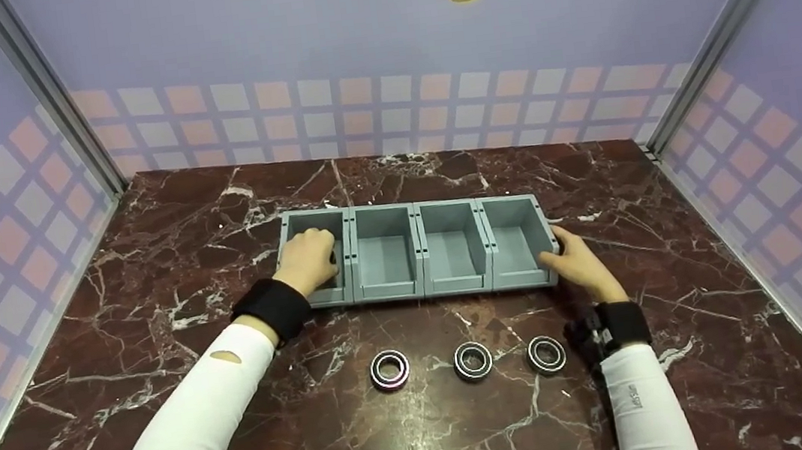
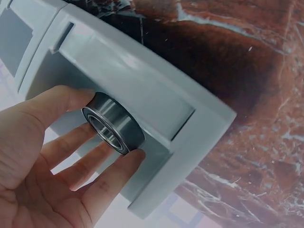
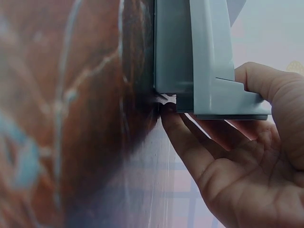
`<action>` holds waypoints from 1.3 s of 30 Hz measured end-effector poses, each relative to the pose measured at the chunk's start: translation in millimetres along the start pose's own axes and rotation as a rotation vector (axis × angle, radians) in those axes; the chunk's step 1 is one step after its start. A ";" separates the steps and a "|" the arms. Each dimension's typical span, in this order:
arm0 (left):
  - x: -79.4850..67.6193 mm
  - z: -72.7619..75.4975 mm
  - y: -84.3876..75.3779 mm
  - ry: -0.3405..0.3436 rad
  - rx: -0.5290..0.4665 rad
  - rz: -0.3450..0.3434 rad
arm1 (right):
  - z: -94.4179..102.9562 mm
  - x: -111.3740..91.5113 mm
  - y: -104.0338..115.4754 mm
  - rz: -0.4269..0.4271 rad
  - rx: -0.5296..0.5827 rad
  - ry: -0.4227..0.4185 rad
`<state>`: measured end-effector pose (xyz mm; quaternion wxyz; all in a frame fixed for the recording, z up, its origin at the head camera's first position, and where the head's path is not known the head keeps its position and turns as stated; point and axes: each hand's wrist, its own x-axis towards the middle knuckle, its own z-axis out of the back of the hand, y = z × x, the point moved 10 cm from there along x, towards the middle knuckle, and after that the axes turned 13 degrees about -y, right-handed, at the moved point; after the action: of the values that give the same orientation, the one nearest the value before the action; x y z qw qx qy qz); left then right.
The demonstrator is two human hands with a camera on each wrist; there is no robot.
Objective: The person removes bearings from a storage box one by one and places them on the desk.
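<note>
Four-sided grey plastic bins stand joined in a row across the table. My left hand is inside the leftmost bin. In the left wrist view it pinches a ball bearing between thumb and fingertips, close behind the bin's front wall; the head view hides this bearing. At the other end of the row, my right hand grips the side wall of the rightmost bin, thumb on the inner side and fingers outside. Three more bearings lie flat in front of the bins: left, middle and right.
The tabletop is dark red with a marble pattern. Purple panels with pink and white squares enclose it at the back and both sides, with metal posts in the corners. Each wrist wears a black band.
</note>
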<state>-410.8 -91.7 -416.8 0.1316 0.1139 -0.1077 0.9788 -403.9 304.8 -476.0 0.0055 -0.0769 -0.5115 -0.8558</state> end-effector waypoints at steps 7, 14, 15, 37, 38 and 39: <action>-0.5 9.2 -3.5 0.002 -0.001 -0.009 | 0.2 -0.3 1.6 0.015 -0.028 0.015; -1.8 19.4 -4.2 -0.003 -0.007 -0.011 | -0.5 -0.1 2.7 0.026 -0.051 0.009; -1.8 20.6 -3.8 -0.002 -0.009 -0.008 | -0.8 0.0 3.2 0.028 -0.049 0.008; -25.5 47.0 -9.7 -0.029 -0.026 -0.062 | -0.6 -1.6 2.8 0.015 0.007 0.024; -26.5 47.4 -11.0 -0.029 -0.026 -0.068 | -0.7 -1.6 3.0 0.018 0.013 0.024; -27.5 47.6 -12.4 -0.030 -0.026 -0.074 | -0.8 -1.6 3.1 0.021 0.014 0.024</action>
<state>-372.2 -97.9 -376.3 0.1673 0.1307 -0.1181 0.9700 -402.1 302.5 -473.8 0.0213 -0.0721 -0.5166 -0.8529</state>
